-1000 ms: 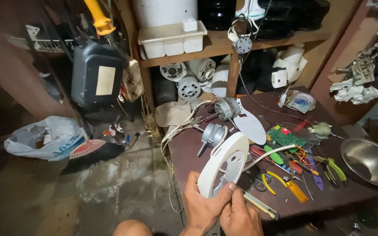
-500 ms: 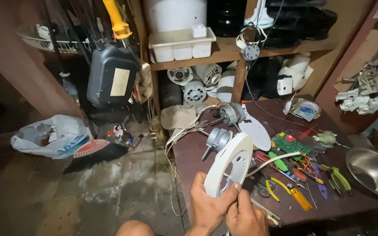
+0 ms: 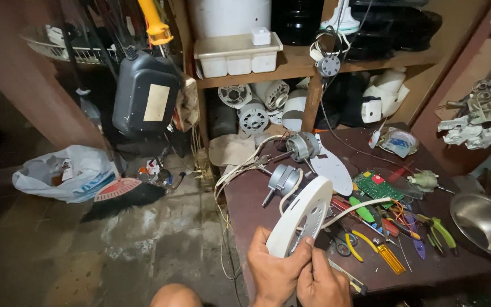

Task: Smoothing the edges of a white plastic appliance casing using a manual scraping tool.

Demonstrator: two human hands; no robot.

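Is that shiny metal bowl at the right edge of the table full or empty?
Empty, as far as it shows: the metal bowl has a bare, shiny inside, though its right part is cut off by the picture's edge.

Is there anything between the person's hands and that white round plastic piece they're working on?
Nothing visible. The left hand already grips the lower rim of the white round cover, and the right hand presses its fingertips against it just beside. The tools on the table lie off to the right.

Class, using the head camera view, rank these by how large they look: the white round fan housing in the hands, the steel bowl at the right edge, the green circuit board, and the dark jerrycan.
1. Dark jerrycan
2. White round fan housing, though nearness to the camera inflates it
3. Steel bowl, partly cut off, so unsure against the housing
4. Green circuit board
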